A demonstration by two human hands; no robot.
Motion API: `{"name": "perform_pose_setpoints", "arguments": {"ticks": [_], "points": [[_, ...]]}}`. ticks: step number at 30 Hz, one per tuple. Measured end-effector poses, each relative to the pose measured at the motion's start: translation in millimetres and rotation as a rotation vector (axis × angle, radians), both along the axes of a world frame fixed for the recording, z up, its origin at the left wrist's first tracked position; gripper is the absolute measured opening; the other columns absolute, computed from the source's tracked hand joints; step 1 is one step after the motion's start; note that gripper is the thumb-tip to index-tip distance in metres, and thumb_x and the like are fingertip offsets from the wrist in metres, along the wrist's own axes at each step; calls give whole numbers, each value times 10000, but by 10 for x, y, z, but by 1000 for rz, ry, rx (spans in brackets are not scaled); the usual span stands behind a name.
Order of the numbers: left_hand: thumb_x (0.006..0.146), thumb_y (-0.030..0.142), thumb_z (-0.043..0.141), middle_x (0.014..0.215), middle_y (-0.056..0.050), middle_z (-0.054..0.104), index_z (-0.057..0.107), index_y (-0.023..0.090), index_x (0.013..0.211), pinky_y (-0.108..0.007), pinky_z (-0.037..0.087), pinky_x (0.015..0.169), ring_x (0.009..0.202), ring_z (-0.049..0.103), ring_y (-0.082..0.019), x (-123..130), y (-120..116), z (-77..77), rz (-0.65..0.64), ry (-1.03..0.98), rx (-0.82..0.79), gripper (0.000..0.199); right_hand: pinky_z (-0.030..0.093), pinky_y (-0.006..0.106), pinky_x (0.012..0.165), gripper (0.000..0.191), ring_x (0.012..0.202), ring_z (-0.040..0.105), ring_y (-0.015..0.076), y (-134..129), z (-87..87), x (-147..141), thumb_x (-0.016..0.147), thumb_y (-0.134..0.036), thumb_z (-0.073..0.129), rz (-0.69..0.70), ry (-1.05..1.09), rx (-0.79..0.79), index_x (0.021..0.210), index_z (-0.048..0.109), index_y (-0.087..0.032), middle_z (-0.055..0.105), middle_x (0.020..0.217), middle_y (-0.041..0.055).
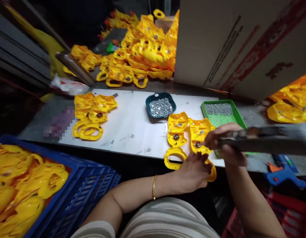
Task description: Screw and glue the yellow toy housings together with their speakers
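Observation:
Two yellow plastic shells lie side by side at the table's front edge, a left one [177, 134] and a right one [197, 130], each with a round metal part inside and a loop handle at its near end. My left hand [195, 170] rests on the right shell's near part, its fingers bent and blurred; what they hold, if anything, is unclear. My right hand [231, 142] is wrapped round a long dark tool [262, 138], blurred by motion, whose tip end is over the right shell. Behind the shells stands a dark teal bowl [160, 107] of small metal pieces.
A green tray [234, 114] with small metal pieces sits behind my right hand. More yellow shells [94, 107] lie at the table's left. Beyond are a large yellow pile [148, 49] and a cardboard box [232, 43]. Blue crates [80, 185] stand front left; a blue tool [284, 175] lies right.

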State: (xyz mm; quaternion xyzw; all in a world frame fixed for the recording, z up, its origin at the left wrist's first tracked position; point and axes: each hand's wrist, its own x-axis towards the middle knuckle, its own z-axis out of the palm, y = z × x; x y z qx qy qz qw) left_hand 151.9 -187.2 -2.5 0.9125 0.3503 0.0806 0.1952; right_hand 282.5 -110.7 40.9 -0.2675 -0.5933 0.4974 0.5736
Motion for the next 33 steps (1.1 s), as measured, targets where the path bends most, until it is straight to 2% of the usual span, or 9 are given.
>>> {"name": "perform_pose_setpoints", "arguments": {"ticks": [4,10,14,17,21,23,26,29,33], "points": [[850,572,614,1220,-147,595,531,130,1280,-423,432,931,1076,557,-299,-140,21,91,-37,-21,21,621,451,319,400,248,405,508,142,-27,133,178,786,-339,610,22,183,156,994,653,-211,536,543,-25],[878,384,645,1274,-127,576,549,131,1234,-420,397,992,1160,530,-270,-362,206,53,3,20,63,447,418,310,378,223,371,459,133,37,170,296,764,-350,591,-63,256,104,928,650,-213,509,504,-28],[870,384,656,1242,-123,586,548,142,1233,-408,444,937,1127,558,-267,-295,307,6,58,25,51,449,343,246,292,279,296,390,102,107,189,279,798,-413,572,293,249,-15,982,644,-215,419,444,-60],[863,377,672,1285,-143,579,535,122,1262,-419,457,943,1147,559,-278,-212,295,-3,110,29,49,493,324,215,259,308,265,372,95,108,213,258,788,-413,572,533,286,-6,1018,635,-219,379,421,-81],[820,414,718,1308,-159,596,579,94,1224,-442,472,937,1152,563,-299,-195,200,6,140,-42,121,534,356,221,274,293,277,384,90,19,284,331,777,-378,562,424,327,36,1005,642,-212,399,442,-75],[838,455,687,1231,-115,653,651,130,1118,-408,486,903,1100,586,-272,-291,255,18,114,-167,177,430,339,227,274,282,285,383,91,-51,316,419,789,-384,559,324,314,7,986,647,-202,391,439,-69],[967,335,509,967,-45,729,715,188,946,-342,482,843,906,619,-184,-634,658,57,200,-255,255,254,348,254,295,277,314,401,99,-141,294,569,798,-413,588,181,251,-54,968,647,-202,415,451,-52],[942,275,536,1028,-116,714,702,148,1109,-392,459,867,964,609,-238,-1126,1308,120,611,-29,218,268,375,283,323,291,335,416,114,-208,206,642,798,-440,601,125,198,-50,993,638,-227,435,465,-43],[796,300,723,946,-127,738,754,144,1032,-341,463,792,901,654,-268,-1529,1909,108,619,123,26,284,404,303,357,290,373,451,136,-316,126,569,804,-430,585,126,145,-57,1022,629,-244,460,495,-26]]}}
